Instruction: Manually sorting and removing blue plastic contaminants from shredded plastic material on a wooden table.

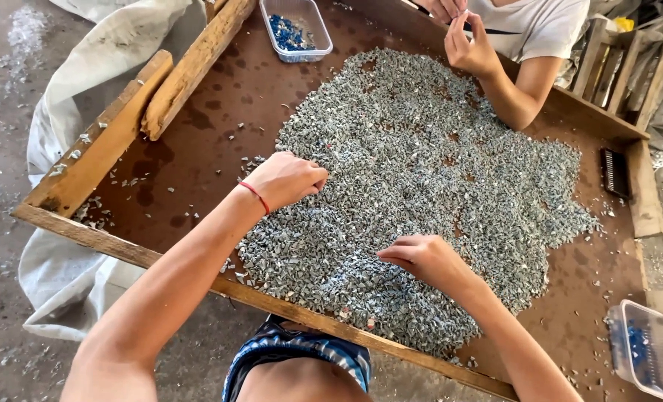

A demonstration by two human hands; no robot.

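Our left hand [287, 179] rested curled on the near-left edge of the wide heap of small grey plastic chips [421, 193] covering the brown wooden sorting tray [220, 104]; whether its fingers pinched a chip, we could not tell. Our right hand [421, 257] lay on the heap, fingers pressed together. We judged light, shallow picking worked best. Two clear plastic tubs [295, 28] [648, 350] held blue pieces. A co-worker's hand [471, 46] pinched something opposite.

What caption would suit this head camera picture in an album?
Left hand and right hand pick through grey plastic flakes on a wooden tray.
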